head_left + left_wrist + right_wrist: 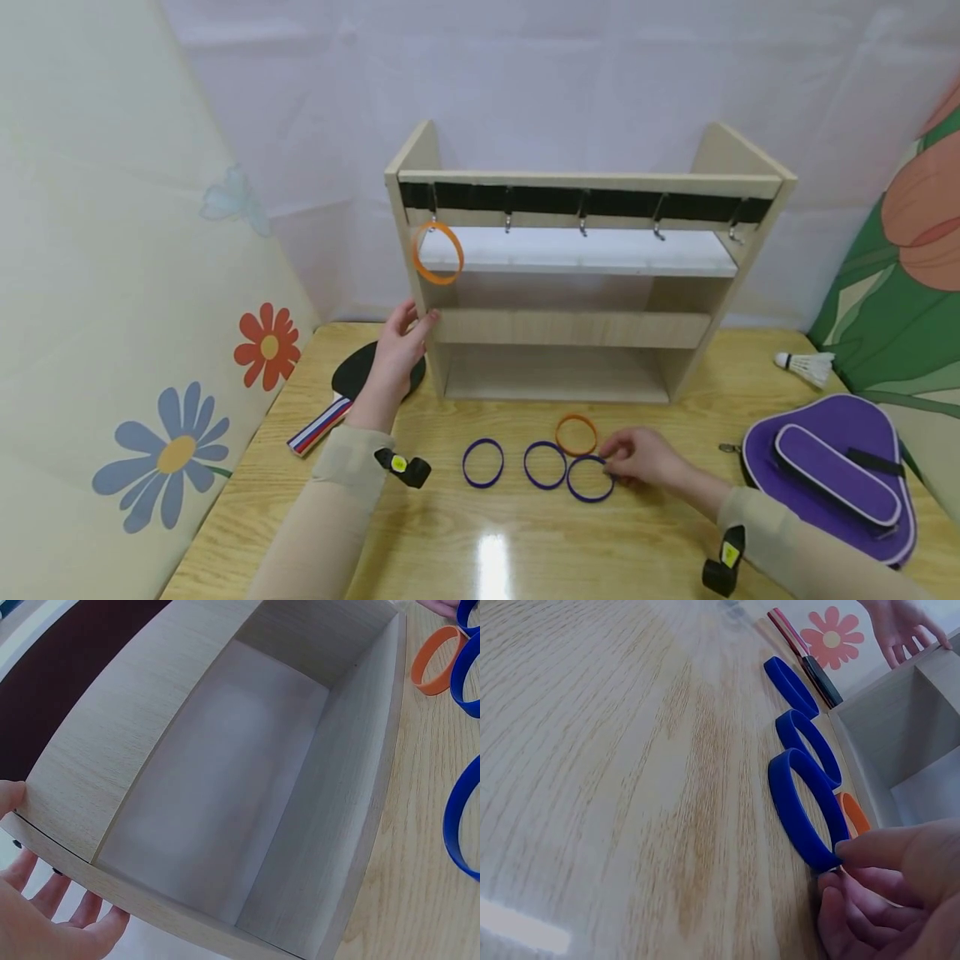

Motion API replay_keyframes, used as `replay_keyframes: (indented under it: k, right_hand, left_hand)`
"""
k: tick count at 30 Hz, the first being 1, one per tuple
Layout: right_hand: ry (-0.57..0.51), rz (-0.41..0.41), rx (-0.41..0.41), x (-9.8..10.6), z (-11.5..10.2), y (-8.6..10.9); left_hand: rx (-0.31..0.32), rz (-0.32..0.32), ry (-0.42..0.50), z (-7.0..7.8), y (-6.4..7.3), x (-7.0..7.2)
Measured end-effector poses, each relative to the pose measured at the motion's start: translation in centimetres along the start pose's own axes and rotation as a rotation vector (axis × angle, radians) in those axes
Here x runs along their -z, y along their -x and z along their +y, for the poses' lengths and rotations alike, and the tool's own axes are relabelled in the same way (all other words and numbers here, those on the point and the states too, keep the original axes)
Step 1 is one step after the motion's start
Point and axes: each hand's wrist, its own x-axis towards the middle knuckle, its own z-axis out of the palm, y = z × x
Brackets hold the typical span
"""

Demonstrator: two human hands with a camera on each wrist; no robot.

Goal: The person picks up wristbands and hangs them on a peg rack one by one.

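My left hand (397, 350) grips the left side panel of a wooden hook rack (573, 327), thumb at its front edge and fingers along the outside. Low over the table, my right hand (641, 457) pinches the right edge of a blue silicone wristband (799, 817) between thumb and index finger. Close to that band lie a second blue wristband (786, 729) and an orange wristband (576, 417). A third blue wristband (483, 486) lies farther left. Another orange wristband (442, 281) hangs from the rack's leftmost hook (432, 208).
Several more metal hooks line the black strip (547, 200) on the rack. A table tennis bat (352, 375) lies at the left, partly behind my left arm. On the right are a purple bat case (821, 425) and a shuttlecock (806, 367). A white cloth (570, 75) hangs behind.
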Motion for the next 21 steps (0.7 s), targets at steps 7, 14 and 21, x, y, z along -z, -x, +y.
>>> replay_keyframes:
  k: [7, 14, 21]
  right_hand:
    - [0.034, -0.006, 0.0, -0.12, -0.19, -0.04]
    - [0.028, -0.009, -0.014, -0.06, -0.18, 0.07]
    - [-0.001, -0.029, 0.003, 0.1, 0.1, 0.25]
  left_hand:
    - [0.004, 0.009, 0.005, 0.05, 0.02, -0.08]
    - [0.004, 0.005, -0.002, 0.09, 0.06, -0.05]
    - [0.003, 0.008, -0.005, 0.09, 0.04, -0.07]
